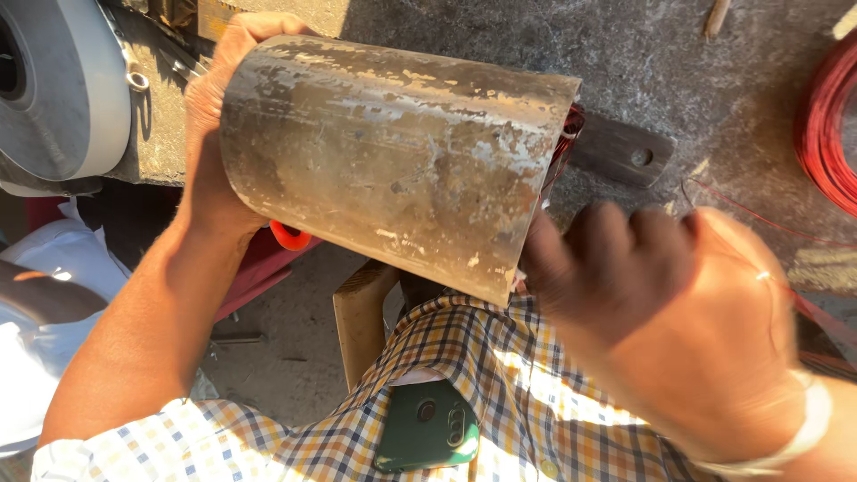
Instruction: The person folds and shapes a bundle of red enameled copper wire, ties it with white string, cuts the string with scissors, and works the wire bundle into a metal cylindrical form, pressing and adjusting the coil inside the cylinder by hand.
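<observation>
Got my left hand [214, 134] wrapped round the far end of this big rusty grey steel cylinder [393, 161], fingers clamped on the rim so it stays tipped up off the stone table [696, 80] while I work the other end. The shell's scabby, paint flaking off in pale patches, with red copper winding [571, 125] poking out the open end. My right hand [678, 321] is just below that opening, fingers curled shut, pinching what looks like a thin red wire [759, 219], though it's too blurred to be sure.
</observation>
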